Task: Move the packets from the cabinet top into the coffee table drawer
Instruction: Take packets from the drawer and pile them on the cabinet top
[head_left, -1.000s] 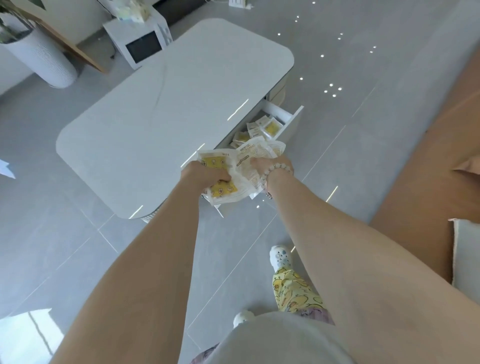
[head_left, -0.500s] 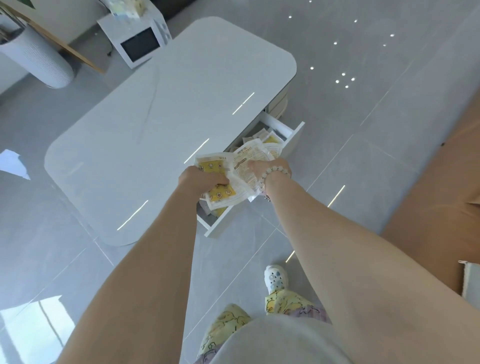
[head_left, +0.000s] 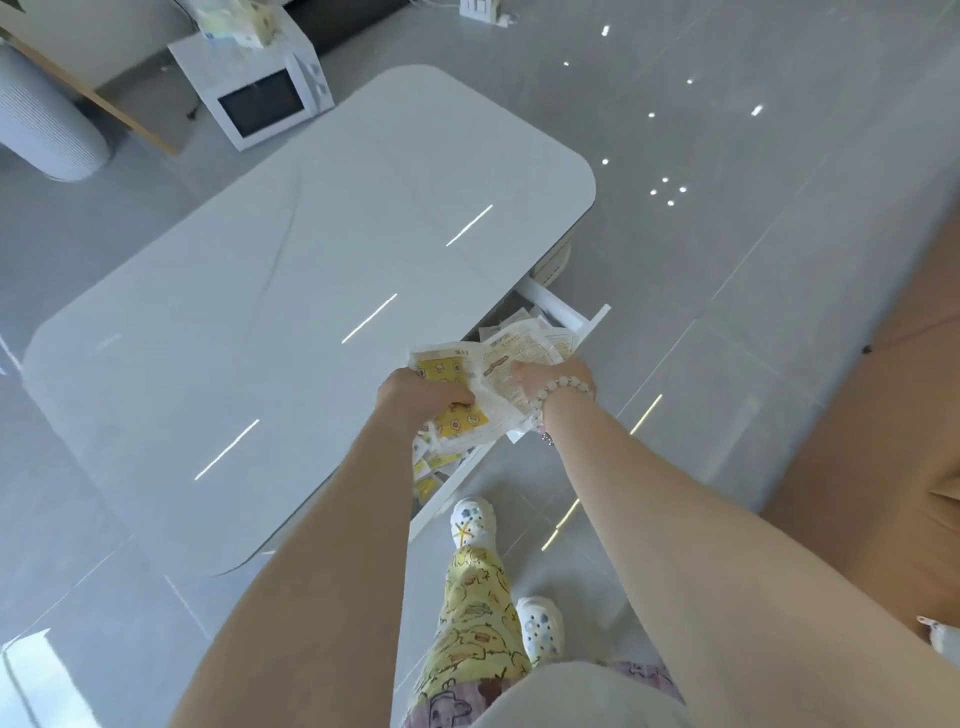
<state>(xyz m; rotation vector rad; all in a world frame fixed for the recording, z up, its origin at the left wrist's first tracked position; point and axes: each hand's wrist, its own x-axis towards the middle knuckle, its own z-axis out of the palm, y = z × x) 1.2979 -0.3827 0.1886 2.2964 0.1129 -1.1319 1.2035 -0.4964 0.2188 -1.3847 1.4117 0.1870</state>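
Packets (head_left: 470, 410) are hovering over the open drawer (head_left: 563, 312), both the left hand (head_left: 415, 397) and right hand (head_left: 550, 376) gripping them; others are already lying inside, so this load seems nearly delivered.

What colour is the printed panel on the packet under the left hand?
Yellow with small cartoon figures, on a white packet; head view.

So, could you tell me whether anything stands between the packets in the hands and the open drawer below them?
Nothing visible does. Both the left hand and right hand hold the bundle of packets directly over the open drawer, which already holds loose packets. The tabletop overhangs only its inner side.
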